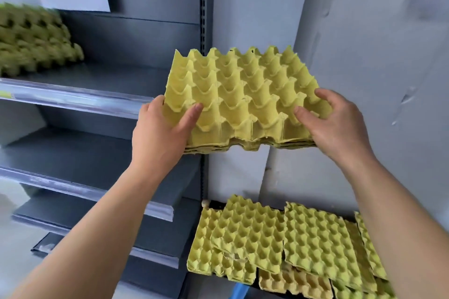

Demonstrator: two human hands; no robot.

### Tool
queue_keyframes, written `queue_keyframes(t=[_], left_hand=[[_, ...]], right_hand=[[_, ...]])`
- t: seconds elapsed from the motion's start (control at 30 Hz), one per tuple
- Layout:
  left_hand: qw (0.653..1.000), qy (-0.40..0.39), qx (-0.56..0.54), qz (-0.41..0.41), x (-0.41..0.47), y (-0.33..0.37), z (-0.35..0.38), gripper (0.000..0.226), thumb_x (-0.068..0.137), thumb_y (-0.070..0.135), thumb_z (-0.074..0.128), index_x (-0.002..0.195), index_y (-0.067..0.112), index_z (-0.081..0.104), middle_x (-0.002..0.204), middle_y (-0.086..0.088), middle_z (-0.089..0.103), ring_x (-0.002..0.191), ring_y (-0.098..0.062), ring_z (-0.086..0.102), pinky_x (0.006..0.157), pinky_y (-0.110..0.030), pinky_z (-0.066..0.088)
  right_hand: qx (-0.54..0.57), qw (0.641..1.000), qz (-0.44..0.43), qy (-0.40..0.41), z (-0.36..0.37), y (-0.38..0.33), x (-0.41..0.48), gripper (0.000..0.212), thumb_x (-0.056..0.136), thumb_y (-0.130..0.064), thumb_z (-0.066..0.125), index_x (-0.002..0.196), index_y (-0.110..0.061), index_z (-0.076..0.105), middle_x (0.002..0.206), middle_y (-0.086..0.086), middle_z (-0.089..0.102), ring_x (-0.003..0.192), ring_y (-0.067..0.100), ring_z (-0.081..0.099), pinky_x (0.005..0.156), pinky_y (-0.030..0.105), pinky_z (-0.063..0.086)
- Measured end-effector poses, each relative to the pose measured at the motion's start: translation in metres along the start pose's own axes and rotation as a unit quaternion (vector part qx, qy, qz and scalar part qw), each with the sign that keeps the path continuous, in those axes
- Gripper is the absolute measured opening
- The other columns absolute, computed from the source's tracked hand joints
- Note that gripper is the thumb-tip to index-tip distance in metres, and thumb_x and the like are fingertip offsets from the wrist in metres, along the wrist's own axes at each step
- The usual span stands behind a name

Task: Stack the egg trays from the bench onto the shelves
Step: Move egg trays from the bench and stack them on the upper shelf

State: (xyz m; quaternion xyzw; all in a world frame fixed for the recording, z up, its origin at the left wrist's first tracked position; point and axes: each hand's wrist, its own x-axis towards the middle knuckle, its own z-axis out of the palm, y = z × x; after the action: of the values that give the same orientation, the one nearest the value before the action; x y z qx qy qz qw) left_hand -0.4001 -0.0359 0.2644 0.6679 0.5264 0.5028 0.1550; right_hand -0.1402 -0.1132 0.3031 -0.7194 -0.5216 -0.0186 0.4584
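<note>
Here the held trays [243,94], a thin stack of a few yellow pulp egg trays nested together, were up in the air in front of the person, level with the highest visible shelf [73,97] and just to the right of its end. Their wider side ran from left to right between the two hands, and the far edge was tilted a little higher than the near edge. The left hand [160,128] gripped the near left corner, with the thumb pressed on top among the cups and the fingers hidden under the stack. The right hand [332,124] gripped the near right corner, with thumb and fingers curled over the top of the cups. Both hands were therefore closed on the same stack and carried nothing else. The shelves lay to the left of the stack, beyond the grey upright post [202,19], so the left hand was the nearer one to them. I judged that the coming move would be sideways to the left and forward. On that shelf, far to the left, a blurred shelf stack [34,39] of trays already stood. Below and to the right, more desk trays [279,238] lay overlapped on the desk [217,202], so much of the task remained.
</note>
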Motion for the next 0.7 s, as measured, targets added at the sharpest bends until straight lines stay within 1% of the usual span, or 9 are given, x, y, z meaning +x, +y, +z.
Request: queue_keyframes(t=[0.13,0.2,0.27,0.33,0.4,0.47,0.57,0.63,0.7], left_hand=[[0.999,0.040,-0.007,0.010,0.025,-0.007,-0.055,0.059,0.071,0.083,0.045,0.089,0.029,0.057,0.093,0.000,0.065,0.084,-0.019,0.061,0.060,-0.032,0.042],[0.998,0.058,-0.007,0.010,0.038,-0.019,-0.084,0.058,0.071,0.083,0.044,0.090,0.030,0.058,0.094,0.001,0.065,0.083,-0.017,0.062,0.063,-0.035,0.047],[0.997,0.071,-0.007,0.010,0.050,-0.036,-0.115,0.058,0.071,0.083,0.044,0.090,0.030,0.058,0.093,0.002,0.066,0.087,-0.018,0.062,0.069,-0.039,0.052],[0.997,0.080,-0.003,0.012,0.064,-0.057,-0.148,0.059,0.071,0.084,0.043,0.091,0.030,0.059,0.093,0.002,0.066,0.091,-0.020,0.061,0.070,-0.040,0.051],[0.996,0.090,0.011,0.009,0.078,-0.080,-0.181,0.065,0.071,0.083,0.043,0.099,0.027,0.060,0.101,0.001,0.066,0.096,-0.020,0.060,0.070,-0.036,0.047],[0.995,0.097,0.034,-0.003,0.096,-0.102,-0.213,0.077,0.073,0.082,0.044,0.118,0.021,0.058,0.117,-0.001,0.062,0.107,-0.021,0.057,0.081,-0.036,0.046],[0.994,0.095,0.049,-0.009,0.122,-0.132,-0.255,0.088,0.071,0.083,0.045,0.127,0.015,0.053,0.123,-0.004,0.060,0.113,-0.024,0.056,0.090,-0.040,0.047],[0.994,0.094,0.048,-0.013,0.141,-0.150,-0.278,0.087,0.075,0.076,0.049,0.134,0.012,0.049,0.130,-0.007,0.056,0.121,-0.027,0.051,0.094,-0.040,0.044],[0.994,0.095,0.050,-0.013,0.159,-0.164,-0.297,0.093,0.077,0.074,0.051,0.142,0.008,0.041,0.140,-0.010,0.050,0.128,-0.027,0.046,0.101,-0.042,0.040]], right_hand=[[0.024,0.999,-0.032,0.006,0.014,-0.061,0.005,0.062,0.083,-0.044,0.066,0.137,-0.020,0.048,0.139,0.003,0.050,0.128,0.022,0.046,0.100,0.032,0.036],[0.038,0.998,-0.047,0.004,0.030,-0.093,0.006,0.062,0.083,-0.044,0.065,0.138,-0.020,0.047,0.140,0.002,0.050,0.128,0.021,0.046,0.100,0.032,0.037],[0.046,0.997,-0.061,0.001,0.050,-0.125,0.006,0.063,0.083,-0.045,0.065,0.138,-0.020,0.047,0.139,0.002,0.050,0.127,0.021,0.046,0.100,0.033,0.037],[0.055,0.996,-0.070,-0.007,0.075,-0.159,0.004,0.063,0.083,-0.044,0.065,0.138,-0.020,0.047,0.139,0.003,0.050,0.127,0.022,0.046,0.100,0.033,0.037],[0.066,0.995,-0.075,-0.018,0.101,-0.194,0.001,0.062,0.084,-0.042,0.065,0.138,-0.019,0.047,0.139,0.002,0.051,0.127,0.023,0.046,0.097,0.032,0.038],[0.074,0.994,-0.077,-0.028,0.129,-0.228,-0.001,0.061,0.084,-0.041,0.065,0.138,-0.020,0.046,0.138,0.002,0.051,0.125,0.023,0.047,0.091,0.030,0.039],[0.082,0.993,-0.073,-0.043,0.165,-0.274,-0.004,0.058,0.085,-0.039,0.063,0.138,-0.020,0.046,0.138,0.001,0.050,0.121,0.023,0.049,0.082,0.028,0.036],[0.086,0.993,-0.069,-0.051,0.187,-0.300,-0.004,0.058,0.086,-0.040,0.063,0.138,-0.021,0.046,0.138,-0.001,0.050,0.114,0.020,0.051,0.079,0.028,0.035],[0.087,0.992,-0.068,-0.058,0.206,-0.323,-0.002,0.058,0.086,-0.040,0.062,0.138,-0.020,0.045,0.139,0.000,0.049,0.103,0.017,0.051,0.078,0.027,0.034]])
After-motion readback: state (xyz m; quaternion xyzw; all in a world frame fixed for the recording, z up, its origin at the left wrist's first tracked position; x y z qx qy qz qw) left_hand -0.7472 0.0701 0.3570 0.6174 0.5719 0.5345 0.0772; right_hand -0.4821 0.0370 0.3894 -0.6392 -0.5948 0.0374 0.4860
